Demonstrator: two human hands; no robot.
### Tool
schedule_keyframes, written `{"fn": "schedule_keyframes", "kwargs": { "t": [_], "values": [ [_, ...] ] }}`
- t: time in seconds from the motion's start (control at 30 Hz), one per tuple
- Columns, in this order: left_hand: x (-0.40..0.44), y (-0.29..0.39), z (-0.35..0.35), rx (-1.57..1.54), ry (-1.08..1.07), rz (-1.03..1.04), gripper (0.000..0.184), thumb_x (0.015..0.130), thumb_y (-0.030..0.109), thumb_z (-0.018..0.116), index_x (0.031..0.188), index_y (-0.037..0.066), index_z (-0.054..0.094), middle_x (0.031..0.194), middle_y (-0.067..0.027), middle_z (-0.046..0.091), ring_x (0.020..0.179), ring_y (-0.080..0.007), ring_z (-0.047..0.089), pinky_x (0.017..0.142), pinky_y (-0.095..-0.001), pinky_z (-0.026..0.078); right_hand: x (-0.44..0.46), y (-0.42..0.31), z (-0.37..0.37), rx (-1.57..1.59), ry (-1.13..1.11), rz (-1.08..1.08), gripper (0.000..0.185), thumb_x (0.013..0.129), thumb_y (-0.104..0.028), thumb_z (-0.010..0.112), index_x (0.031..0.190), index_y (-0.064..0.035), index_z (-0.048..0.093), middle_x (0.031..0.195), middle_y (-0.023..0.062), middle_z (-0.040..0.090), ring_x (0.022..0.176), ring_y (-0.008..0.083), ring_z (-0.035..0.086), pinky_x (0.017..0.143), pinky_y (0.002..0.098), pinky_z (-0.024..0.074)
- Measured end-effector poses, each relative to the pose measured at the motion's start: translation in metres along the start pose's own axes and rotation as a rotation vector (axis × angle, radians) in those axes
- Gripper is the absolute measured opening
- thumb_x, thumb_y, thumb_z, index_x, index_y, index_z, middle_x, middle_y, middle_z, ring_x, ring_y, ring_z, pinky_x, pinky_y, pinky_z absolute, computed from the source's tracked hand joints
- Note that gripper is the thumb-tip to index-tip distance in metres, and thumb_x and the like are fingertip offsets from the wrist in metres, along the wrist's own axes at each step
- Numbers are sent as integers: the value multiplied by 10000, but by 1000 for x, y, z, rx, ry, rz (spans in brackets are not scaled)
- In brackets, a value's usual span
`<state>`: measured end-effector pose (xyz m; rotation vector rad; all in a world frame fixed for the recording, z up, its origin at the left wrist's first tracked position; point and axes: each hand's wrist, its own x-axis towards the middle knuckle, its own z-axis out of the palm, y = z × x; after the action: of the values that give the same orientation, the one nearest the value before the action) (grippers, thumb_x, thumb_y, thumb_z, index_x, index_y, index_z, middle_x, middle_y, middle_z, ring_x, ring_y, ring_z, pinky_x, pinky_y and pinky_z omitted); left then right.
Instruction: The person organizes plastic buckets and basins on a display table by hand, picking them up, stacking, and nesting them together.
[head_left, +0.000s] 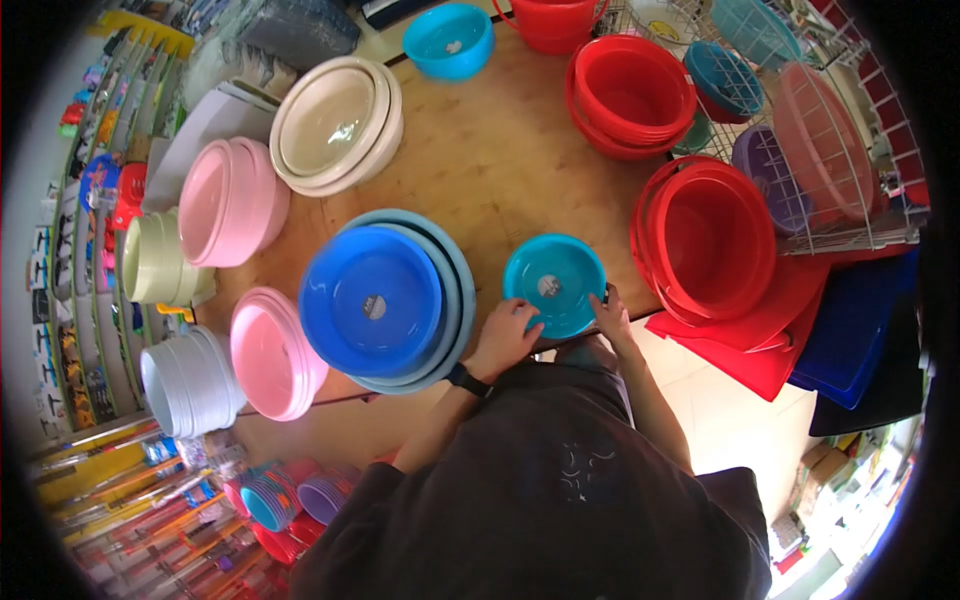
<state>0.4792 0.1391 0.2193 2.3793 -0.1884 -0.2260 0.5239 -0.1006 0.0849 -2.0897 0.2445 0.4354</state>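
A small teal basin [560, 262] with a round pale label inside sits at the near edge of the wooden table. My left hand [508, 332], with a dark band on its wrist, curls its fingers over the basin's left front rim. On the opposite side, my right hand [612, 314] grips the right rim. The undersides of both grips are hidden. Close to my left hand stands a blue basin [345, 268], nested in larger grey-blue basins [462, 290].
Red buckets [710, 235] stand on the right beside a wire rack [850, 235] of basins. Cream basins [335, 125], pink basins [270, 350] and pale blue tubs [190, 385] line the left. A light-blue basin [450, 40] sits at the far edge of the wooden table [490, 140].
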Motion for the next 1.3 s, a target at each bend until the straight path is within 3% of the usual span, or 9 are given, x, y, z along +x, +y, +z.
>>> {"fn": "schedule_keyframes", "kwargs": {
  "t": [0.13,0.27,0.43,0.53,0.67,0.73,0.87,1.07,1.3],
  "values": [
    [-13,17,-51,-118,128,16,225,868,180,637,1027,20,629,1020,-174,615,945,-363,591,805,-430,481,-19,-34,-12,-258,87,-139,604,870,-277,617,1369,-37,375,1113,297,592,1030,433,596,878,495,462],
    [-36,28,-94,-75,261,-152,198,876,148,628,1019,11,624,1001,-174,623,911,-362,604,763,-419,486,-28,-93,-14,-379,117,-324,692,841,-240,640,1411,-21,314,1246,307,485,1144,460,485,952,523,400],
    [-54,18,-108,-62,398,-228,135,862,83,636,974,8,633,937,-165,636,847,-358,619,724,-403,490,24,-173,5,-562,292,-541,745,828,-236,655,1425,14,284,1297,302,429,1170,466,432,964,549,377],
    [-60,21,-115,-172,495,-287,90,854,49,633,934,7,640,885,-154,639,809,-343,623,706,-387,494,82,-233,24,-385,174,-504,742,847,-240,646,1453,-45,264,1314,320,400,1215,485,380,1036,526,321],
    [-71,16,-119,-206,575,-408,53,852,31,626,893,-2,634,840,-145,634,760,-316,617,672,-374,490,213,-286,58,-441,112,-632,672,850,-275,640,1398,-42,328,1199,339,522,1096,490,518,924,521,433],
    [-78,13,-121,-179,595,-439,37,847,20,623,877,-1,625,832,-140,630,738,-309,605,650,-373,483,266,-330,71,-638,-17,-422,605,877,-346,594,1357,-54,368,1096,325,598,1013,480,587,853,536,474],
    [-93,12,-120,-161,721,-506,36,825,3,637,855,-7,617,795,-137,628,702,-298,593,627,-373,475,365,-373,100,-780,57,-396,554,908,-407,525,1360,-119,383,1107,254,633,1038,420,614,846,526,495],
    [-112,14,-118,-69,742,-601,69,796,-5,663,851,-3,622,797,-126,645,704,-284,613,633,-365,488,413,-406,125,-882,94,-440,411,927,-391,501,1300,-223,468,1159,162,640,1070,383,614,848,519,502],
    [-121,9,-113,-92,807,-686,69,789,-10,667,850,0,636,791,-128,652,694,-284,626,628,-357,497,447,-408,137,-893,31,-465,396,904,-369,574,1254,-186,556,1185,159,634,1099,354,604,868,490,502]
  ]
}}
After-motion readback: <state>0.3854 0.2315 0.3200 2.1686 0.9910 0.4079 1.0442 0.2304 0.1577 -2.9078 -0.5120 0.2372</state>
